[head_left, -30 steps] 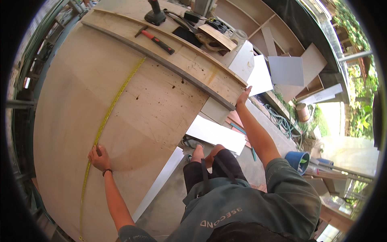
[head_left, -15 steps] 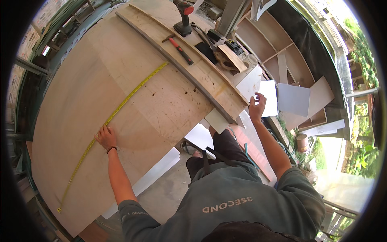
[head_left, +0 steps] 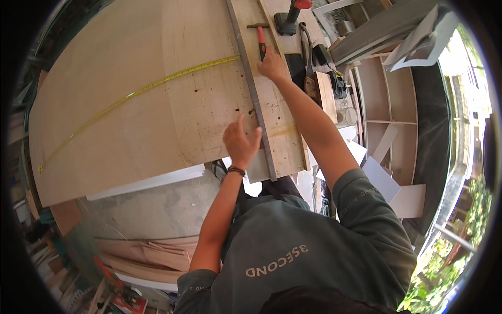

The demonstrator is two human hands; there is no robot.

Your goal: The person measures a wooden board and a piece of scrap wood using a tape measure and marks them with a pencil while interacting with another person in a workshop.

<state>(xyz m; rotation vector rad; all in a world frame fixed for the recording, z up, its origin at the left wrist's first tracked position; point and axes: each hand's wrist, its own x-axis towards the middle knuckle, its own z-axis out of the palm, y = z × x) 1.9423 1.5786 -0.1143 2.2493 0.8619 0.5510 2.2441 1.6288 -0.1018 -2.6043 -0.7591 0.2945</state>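
Note:
My right hand is at the lower end of the hammer, its fingers curled about the red and black handle. The hammer lies on a wooden board edged by raised strips. My left hand is open, thumb and fingers apart, above the plywood sheet and close to the board's grey left edge strip. It holds nothing. A yellow tape measure stretches across the plywood from that strip to the sheet's far left, with neither hand on it.
Right of the board are a cordless drill, pincers-like tool, a black charger, a wood block and a glass jar. A shelf frame stands beyond. White sheets lie under the plywood's near edge.
My left hand has let go of the tape measure and moved right toward the board. My right hand has reached forward to the hammer. The view has turned.

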